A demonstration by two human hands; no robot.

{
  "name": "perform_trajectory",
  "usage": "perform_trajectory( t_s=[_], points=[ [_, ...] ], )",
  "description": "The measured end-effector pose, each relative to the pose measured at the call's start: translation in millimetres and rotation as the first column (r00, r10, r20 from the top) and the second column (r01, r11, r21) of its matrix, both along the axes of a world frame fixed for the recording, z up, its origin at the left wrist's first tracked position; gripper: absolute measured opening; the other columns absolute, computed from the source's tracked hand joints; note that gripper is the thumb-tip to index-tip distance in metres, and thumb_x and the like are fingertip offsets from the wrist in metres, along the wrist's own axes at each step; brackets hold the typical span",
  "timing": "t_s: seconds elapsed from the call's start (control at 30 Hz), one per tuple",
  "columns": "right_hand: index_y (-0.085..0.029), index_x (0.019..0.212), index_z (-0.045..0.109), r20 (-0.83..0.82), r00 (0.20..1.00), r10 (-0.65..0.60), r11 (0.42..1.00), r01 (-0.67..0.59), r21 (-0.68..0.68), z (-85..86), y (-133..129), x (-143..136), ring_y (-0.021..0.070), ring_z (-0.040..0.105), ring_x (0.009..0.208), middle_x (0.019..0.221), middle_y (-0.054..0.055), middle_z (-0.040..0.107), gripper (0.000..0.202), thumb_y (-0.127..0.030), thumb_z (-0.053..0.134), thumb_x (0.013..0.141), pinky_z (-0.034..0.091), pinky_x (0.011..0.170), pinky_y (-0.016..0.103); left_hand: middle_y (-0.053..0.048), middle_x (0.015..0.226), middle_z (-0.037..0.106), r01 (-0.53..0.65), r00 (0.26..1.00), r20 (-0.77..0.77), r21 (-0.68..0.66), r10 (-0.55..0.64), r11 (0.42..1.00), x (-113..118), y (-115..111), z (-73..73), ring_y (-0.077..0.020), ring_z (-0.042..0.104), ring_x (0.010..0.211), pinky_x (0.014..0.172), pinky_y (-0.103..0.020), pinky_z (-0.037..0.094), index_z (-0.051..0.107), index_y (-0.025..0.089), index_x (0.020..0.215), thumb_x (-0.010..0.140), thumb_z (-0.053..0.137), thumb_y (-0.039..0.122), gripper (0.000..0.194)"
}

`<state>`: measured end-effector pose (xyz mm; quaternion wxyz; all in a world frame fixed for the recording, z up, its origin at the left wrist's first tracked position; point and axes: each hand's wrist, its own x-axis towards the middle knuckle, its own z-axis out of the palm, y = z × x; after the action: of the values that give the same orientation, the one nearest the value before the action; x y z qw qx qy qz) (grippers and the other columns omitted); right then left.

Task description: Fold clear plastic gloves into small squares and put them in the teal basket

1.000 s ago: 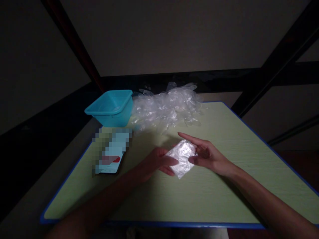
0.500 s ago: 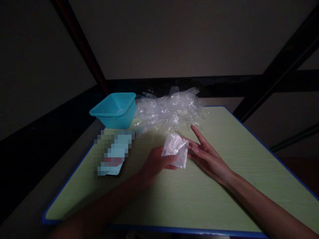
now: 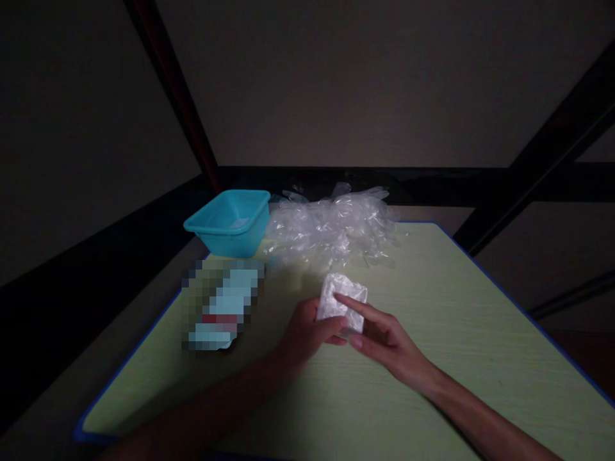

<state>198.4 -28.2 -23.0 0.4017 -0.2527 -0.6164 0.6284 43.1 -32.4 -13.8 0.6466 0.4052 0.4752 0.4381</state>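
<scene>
A small, squarish packet of folded clear plastic [image 3: 331, 307] is held up over the middle of the table, its shiny face wrinkled. My left hand [image 3: 305, 330] grips its left side, thumb across the front and fingers behind. From the right, my right hand [image 3: 391, 339] lays its index finger over the packet's face. Its thumb touches the lower right corner, and the other fingers curl partly out of sight at the right edge. Beyond both hands lies a loose heap of thin, clear plastic gloves [image 3: 336, 224].
A turquoise plastic basin [image 3: 228, 240] stands at the back left, with something pale inside it. Nearer on the left lies a flat, light-blue object [image 3: 223, 301], blurred by pixels. The pale green table [image 3: 461, 333] has a blue edge. A dark wall and beams rise behind.
My right hand has come in from beside the packet, and its raised index finger now rests on the packet's face. My left hand keeps its hold. The camera view has tilted slightly upward.
</scene>
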Motion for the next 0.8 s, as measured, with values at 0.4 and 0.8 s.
perform_trajectory(
  t_s=[0.4,0.8],
  points=[
    [-0.031,0.110,0.065,-0.094,0.957,-0.274,0.947,0.251,-0.198,4.2,5,7,0.0151,0.059,0.066,0.077,0.001,0.069,0.045,-0.033,0.075,0.066,0.048,0.067,0.031,-0.011,0.084,0.071,0.263,0.965,0.007,-0.055,-0.263,0.963,-3,1,9.2,-0.0233,0.066,0.084,0.054,-0.022,0.047,0.068,0.012,0.082,0.055,0.075,0.034,0.035],
    [-0.031,0.104,0.069,-0.116,0.928,-0.354,0.914,0.317,-0.252,2.4,10,9,0.0192,0.059,0.065,0.077,0.002,0.069,0.044,-0.027,0.077,0.061,0.051,0.066,0.037,-0.008,0.112,0.057,-0.776,0.612,0.155,-0.073,0.775,0.627,-111,75,55.5,-0.0193,0.059,0.093,0.077,-0.038,0.051,0.053,0.015,0.113,0.087,0.054,0.029,0.029]
  ],
)
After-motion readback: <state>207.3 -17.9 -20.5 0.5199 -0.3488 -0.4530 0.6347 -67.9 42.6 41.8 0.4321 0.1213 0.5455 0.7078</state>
